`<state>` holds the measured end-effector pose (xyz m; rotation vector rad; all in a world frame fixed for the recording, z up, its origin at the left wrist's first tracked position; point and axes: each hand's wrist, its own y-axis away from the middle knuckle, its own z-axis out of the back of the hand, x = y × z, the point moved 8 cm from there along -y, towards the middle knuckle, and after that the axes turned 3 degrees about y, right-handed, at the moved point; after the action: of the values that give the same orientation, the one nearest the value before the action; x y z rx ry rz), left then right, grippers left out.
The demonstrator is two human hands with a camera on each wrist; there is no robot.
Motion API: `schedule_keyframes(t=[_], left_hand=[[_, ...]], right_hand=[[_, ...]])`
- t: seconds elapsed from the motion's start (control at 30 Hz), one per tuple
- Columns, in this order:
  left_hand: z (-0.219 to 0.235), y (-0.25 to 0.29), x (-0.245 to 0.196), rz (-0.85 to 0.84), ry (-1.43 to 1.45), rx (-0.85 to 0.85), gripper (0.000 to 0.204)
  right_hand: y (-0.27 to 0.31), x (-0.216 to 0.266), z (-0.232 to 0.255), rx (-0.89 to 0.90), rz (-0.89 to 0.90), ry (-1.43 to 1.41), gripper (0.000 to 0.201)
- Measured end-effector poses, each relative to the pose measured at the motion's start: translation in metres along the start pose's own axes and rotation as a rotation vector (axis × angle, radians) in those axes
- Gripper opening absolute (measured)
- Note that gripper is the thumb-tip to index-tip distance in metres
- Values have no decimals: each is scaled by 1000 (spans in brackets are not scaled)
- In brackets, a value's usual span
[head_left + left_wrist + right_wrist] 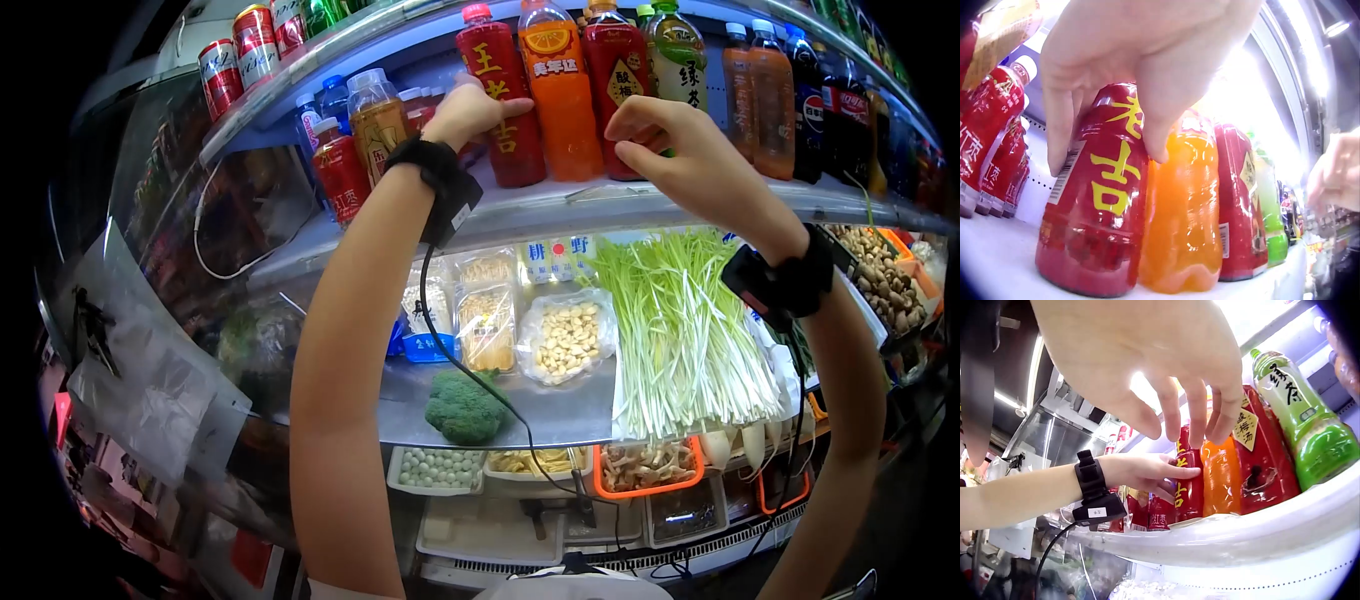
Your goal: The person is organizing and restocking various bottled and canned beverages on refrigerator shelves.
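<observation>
My left hand grips a red drink bottle with yellow lettering, which stands on the upper shelf. In the left wrist view, the thumb and fingers lie on either side of the upper part of that bottle. An orange soda bottle stands right beside it, followed by a dark red plum juice bottle and a green tea bottle. Loosely bent fingers, holding nothing, mark my right hand in front of the dark red and green bottles; in the right wrist view it hangs above the shelf front.
The white shelf edge runs below the bottles. Red date drink bottles stand left, cola right. Lower down lie garlic chives, bagged peeled garlic and broccoli. A cable hangs from the left wrist.
</observation>
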<state>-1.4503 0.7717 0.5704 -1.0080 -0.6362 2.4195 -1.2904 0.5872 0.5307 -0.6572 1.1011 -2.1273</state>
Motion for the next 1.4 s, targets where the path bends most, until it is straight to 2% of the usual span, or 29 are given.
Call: schedule_keyframes(t=[0.07, 0.13, 0.27, 0.33, 0.4, 0.47, 0.5, 0.6, 0.8, 0.83, 0.87, 0.93, 0.97, 1.07, 1.13, 1.2, 1.27, 1.33, 1.4], left_hand=[[-1, 6, 2, 22, -191, -59, 92], [-1, 11, -4, 7, -223, -54, 92], [5, 13, -7, -66, -113, -27, 83], [5, 16, -7, -95, -19, -36, 72], [6, 15, -7, -142, 7, -26, 65], [6, 23, -12, -119, 39, 28, 61], [10, 24, -14, -154, -13, -39, 59], [13, 36, -20, -95, -48, -61, 56], [11, 42, -30, -95, 48, -5, 46], [9, 40, -30, -112, 52, 18, 57], [6, 38, -28, -109, 51, 22, 57], [12, 38, -31, -157, 24, -126, 72], [8, 38, -35, -183, 48, -65, 83], [12, 41, -39, -140, 54, -170, 86], [17, 44, -36, -103, 70, -177, 94], [37, 66, -47, -268, -108, -442, 91], [56, 95, -57, -430, -34, -523, 77], [88, 105, -53, -447, 25, -572, 70], [123, 104, -40, -389, 77, -643, 60]], right_hand=[[-8, 5, -11, 21, -26, -22, 17], [-16, 12, -16, 19, 4, -4, 18], [-20, 9, -11, 25, -78, 100, 18], [-17, -6, -14, 65, -133, 225, 17], [-11, -16, -16, 58, -158, 265, 17], [-6, -21, -17, 19, -136, 252, 17], [-3, -24, -18, 8, -142, 254, 16], [-1, -26, -15, 2, -197, 224, 16], [7, -29, -2, 4, -250, 193, 17], [7, -31, -1, 6, -255, 191, 17], [8, -32, 1, -12, -245, 194, 17], [9, -33, 3, -29, -235, 194, 17], [9, -33, 5, -38, -235, 172, 17], [10, -34, 8, -70, -221, 149, 16], [11, -31, 10, -115, -192, 132, 14], [14, -31, 10, -137, -153, 121, 14], [17, -24, 10, -109, -163, 83, 13], [13, -29, 4, -55, -210, 39, 14], [-1, -24, -5, 2, -179, 16, 11]])
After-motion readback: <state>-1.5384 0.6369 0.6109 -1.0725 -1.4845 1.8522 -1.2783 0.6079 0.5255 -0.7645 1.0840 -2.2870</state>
